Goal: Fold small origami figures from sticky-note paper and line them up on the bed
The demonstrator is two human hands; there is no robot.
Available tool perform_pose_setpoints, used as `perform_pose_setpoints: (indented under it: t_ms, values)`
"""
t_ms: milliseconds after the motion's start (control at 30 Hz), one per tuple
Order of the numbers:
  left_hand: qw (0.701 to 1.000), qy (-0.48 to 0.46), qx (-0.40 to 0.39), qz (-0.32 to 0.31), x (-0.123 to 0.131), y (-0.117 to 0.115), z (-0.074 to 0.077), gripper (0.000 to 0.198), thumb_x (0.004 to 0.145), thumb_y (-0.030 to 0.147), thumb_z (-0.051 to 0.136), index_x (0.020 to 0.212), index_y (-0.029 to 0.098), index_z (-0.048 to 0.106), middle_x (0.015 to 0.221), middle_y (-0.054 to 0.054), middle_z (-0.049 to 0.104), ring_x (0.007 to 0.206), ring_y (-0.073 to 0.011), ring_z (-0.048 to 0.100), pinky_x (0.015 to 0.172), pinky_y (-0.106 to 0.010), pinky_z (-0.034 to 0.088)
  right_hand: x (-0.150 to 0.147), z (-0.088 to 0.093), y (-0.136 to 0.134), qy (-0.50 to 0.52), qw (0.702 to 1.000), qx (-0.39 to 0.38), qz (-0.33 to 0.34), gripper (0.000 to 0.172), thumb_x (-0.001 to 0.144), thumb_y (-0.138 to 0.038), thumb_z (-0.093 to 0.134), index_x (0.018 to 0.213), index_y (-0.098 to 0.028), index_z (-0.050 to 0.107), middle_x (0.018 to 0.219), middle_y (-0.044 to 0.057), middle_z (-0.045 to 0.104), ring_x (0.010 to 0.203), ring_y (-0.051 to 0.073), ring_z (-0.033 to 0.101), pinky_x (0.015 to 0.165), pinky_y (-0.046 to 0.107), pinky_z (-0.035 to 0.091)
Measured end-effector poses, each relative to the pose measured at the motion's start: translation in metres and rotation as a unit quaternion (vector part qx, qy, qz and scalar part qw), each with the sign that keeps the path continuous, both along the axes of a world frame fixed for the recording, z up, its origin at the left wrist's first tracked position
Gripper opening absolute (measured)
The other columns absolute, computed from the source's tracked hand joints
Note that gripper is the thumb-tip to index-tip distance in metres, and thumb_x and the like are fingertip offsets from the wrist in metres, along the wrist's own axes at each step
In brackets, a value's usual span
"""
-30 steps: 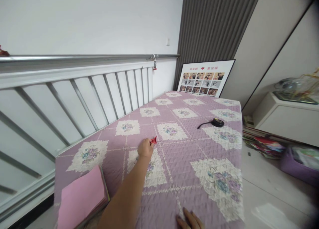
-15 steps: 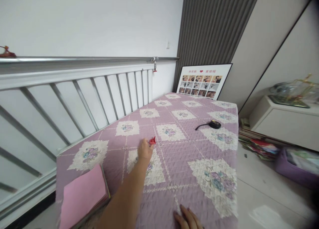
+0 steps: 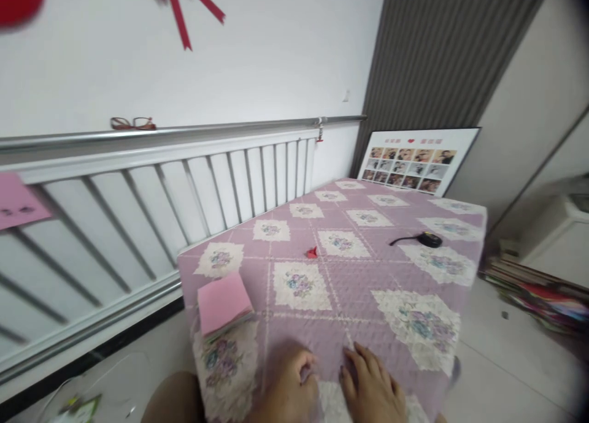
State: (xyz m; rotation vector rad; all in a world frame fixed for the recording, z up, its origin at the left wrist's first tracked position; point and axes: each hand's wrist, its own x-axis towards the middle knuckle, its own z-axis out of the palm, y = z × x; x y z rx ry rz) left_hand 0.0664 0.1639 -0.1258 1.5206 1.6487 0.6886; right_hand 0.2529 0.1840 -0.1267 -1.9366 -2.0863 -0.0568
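A small red folded piece, perhaps paper, stands on the flowered purple-and-white tablecloth with no hand on it. My left hand is near the front edge, slightly blurred, its thumb and fingers curved with a gap between them and nothing visible inside. Beside it, my right hand lies on the cloth with its fingers stretched out. A stack of pink paper lies at the left side of the table. Toward the right rests a black tape measure with a dark strap.
A white radiator and a metal pipe run along the left wall, with eyeglasses on the pipe. A pink note hangs on the radiator. Behind the table leans a photo board. Stacked papers lie on the floor.
My left hand has let go of the red folded piece and drawn back to the front edge. The view has swung left, and more of my right hand shows.
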Motion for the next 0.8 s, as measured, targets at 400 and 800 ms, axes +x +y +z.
perform_pose_setpoints:
  t_ms: [400, 800]
  values:
    - [0.927, 0.348, 0.101, 0.094, -0.168, 0.007, 0.085, 0.030, 0.085, 0.023, 0.052, 0.114, 0.019, 0.059, 0.125, -0.011, 0.056, 0.120, -0.0250, 0.045, 0.104, -0.036, 0.032, -0.002, 0.003, 0.004, 0.001, 0.999, -0.032, 0.000, 0.052, 0.085, -0.046, 0.026, 0.120, -0.025, 0.058, 0.136, 0.004, 0.050, 0.125, 0.024, 0.044, 0.100, 0.044, 0.033]
    - [0.941, 0.322, 0.087, 0.058, -0.180, 0.010, 0.064, 0.019, 0.090, 0.027, 0.048, 0.098, 0.020, 0.063, 0.111, -0.008, 0.062, 0.111, -0.0215, 0.052, 0.099, -0.031, 0.034, -0.004, 0.009, 0.002, 0.003, 0.999, -0.034, 0.001, 0.047, 0.087, -0.042, 0.030, 0.120, -0.025, 0.059, 0.135, 0.005, 0.051, 0.126, 0.023, 0.044, 0.099, 0.043, 0.035]
